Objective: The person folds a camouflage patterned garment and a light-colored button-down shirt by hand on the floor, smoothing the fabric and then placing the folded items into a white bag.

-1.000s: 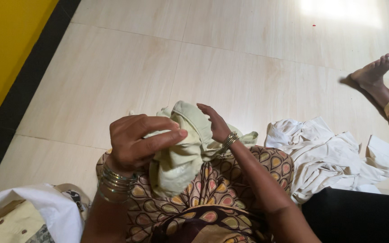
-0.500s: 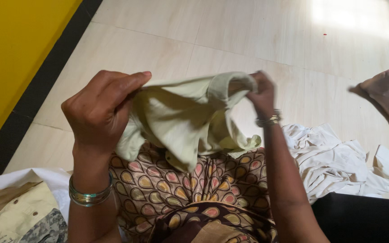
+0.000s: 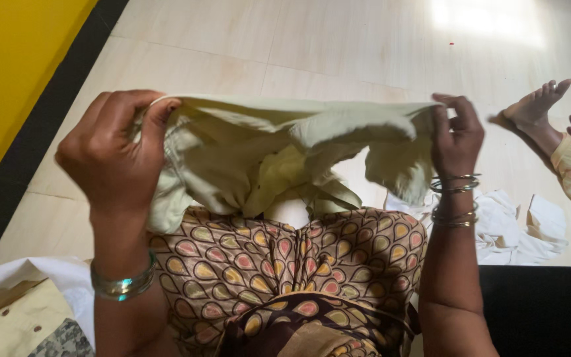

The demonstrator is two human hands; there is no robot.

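Pale green cloth (image 3: 285, 142) hangs stretched sideways above the patterned lap (image 3: 285, 264), its long edge running between the left hand (image 3: 110, 155) and right hand (image 3: 457, 135), both pinching its corners.

Left hand (image 3: 110, 155): raised, back toward the camera, fingers (image 3: 160, 109) curled shut in a pinch.
Right hand (image 3: 456, 135): raised level with it, well apart, fingertips pinched together.
Forearms: both upright, bangles at the wrists.
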